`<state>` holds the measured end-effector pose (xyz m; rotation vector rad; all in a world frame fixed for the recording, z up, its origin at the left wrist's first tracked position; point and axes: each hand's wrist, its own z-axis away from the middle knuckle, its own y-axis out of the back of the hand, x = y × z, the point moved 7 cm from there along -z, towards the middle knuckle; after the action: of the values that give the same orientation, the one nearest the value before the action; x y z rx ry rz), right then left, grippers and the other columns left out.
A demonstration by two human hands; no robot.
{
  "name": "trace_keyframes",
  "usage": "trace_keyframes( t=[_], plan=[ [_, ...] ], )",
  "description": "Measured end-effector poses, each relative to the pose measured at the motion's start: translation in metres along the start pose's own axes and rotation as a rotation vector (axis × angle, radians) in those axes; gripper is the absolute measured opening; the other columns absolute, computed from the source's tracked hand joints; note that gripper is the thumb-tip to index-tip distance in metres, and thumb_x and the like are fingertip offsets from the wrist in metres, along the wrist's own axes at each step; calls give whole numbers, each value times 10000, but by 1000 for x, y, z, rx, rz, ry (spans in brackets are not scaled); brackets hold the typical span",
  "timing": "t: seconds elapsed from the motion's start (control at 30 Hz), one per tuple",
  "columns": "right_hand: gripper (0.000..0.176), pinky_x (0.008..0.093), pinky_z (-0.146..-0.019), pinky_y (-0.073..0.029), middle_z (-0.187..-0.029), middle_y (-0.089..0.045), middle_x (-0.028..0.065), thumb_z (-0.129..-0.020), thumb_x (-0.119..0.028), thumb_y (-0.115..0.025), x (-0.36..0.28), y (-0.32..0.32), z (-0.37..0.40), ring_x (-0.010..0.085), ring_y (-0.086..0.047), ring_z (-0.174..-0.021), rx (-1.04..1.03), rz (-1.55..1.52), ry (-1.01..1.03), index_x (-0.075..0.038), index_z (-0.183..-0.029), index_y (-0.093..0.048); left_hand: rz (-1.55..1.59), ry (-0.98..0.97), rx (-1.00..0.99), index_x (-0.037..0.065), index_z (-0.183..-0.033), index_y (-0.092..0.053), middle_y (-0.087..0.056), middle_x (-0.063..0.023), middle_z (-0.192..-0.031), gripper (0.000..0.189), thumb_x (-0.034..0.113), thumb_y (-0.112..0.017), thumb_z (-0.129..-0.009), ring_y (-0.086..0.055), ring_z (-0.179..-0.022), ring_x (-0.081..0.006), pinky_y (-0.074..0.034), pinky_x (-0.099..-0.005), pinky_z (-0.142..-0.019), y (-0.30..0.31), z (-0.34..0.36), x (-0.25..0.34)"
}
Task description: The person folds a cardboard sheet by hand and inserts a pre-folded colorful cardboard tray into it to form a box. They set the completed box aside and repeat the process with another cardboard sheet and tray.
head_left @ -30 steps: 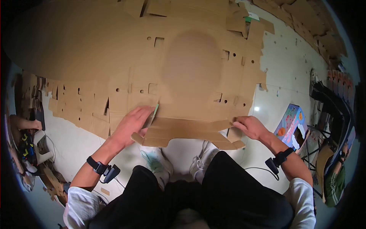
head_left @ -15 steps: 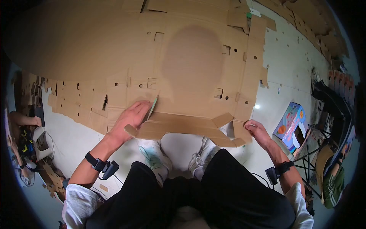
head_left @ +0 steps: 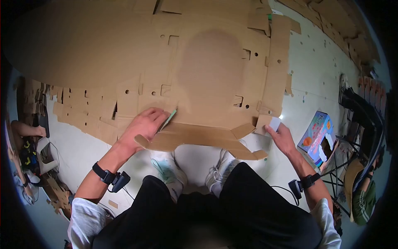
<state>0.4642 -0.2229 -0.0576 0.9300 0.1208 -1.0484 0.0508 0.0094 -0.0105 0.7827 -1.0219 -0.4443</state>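
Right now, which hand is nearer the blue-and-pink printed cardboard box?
Right. The right hand is left of the box; the left hand is farther left, by the brown cardboard flap.

Flat brown cardboard sheet (head_left: 211, 83) with creased near flap (head_left: 197, 137), slanted green tool (head_left: 169, 118), small tan piece (head_left: 261, 123) near right corner

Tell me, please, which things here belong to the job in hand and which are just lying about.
In the job:
large cardboard sheet
thin green tool, in the left hand
small cardboard flap, at the right hand

Apparently lying about:
printed box
cardboard scrap
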Motion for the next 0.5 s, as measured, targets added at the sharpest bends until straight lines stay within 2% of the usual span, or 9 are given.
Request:
trace_keyframes(
  t=[0.1, 0.2, 0.3, 0.4, 0.5],
  plan=[
    [568, 428, -775, -575, -878, -731, 262, -1025, -271, -681, -68, 13, 8, 420, -718, -793, 52, 139, 52, -76, -1529, -508, -47, -26, -25, 4, -1358, -598, -691, -172, -1255, 576, 57, -667, -788, -617, -1249, -373, -520, -450, -1076, 3, -5, 7],
    [604, 450, -696, -568, -755, -693, 251, -978, -185, -663, -125, 25, 22, 448, -690, -690, 247, 184, 144, -95, -1542, -468, -114, -64, -76, 8, -1351, -611, -699, -159, -1249, 563, 102, -675, -800, -611, -1257, -365, -503, -453, -1091, -1, -9, 15],
    [445, 454, -683, -571, -692, -672, 217, -920, -137, -652, -138, 39, 19, 412, -695, -662, 71, 242, 87, -91, -1357, -581, -109, -82, -78, 7, -1338, -625, -705, -153, -1230, 557, 116, -689, -795, -606, -1263, -358, -498, -446, -1096, -2, -9, 19],
    [248, 462, -681, -570, -688, -662, 191, -885, -105, -641, -131, 35, 12, 377, -695, -659, 19, 385, 478, -81, -1131, -638, -85, -98, -23, 6, -1329, -633, -707, -152, -1188, 552, 112, -690, -790, -609, -1238, -354, -507, -430, -1080, -8, -9, 17],
    [139, 455, -691, -575, -711, -675, 165, -898, -171, -712, -136, 37, 14, 357, -702, -679, -96, 460, 383, -75, -981, -655, -46, -84, -16, 9, -1322, -637, -702, -144, -1119, 543, 86, -681, -786, -618, -1175, -350, -520, -424, -1040, -9, -13, 14]
  ],
)
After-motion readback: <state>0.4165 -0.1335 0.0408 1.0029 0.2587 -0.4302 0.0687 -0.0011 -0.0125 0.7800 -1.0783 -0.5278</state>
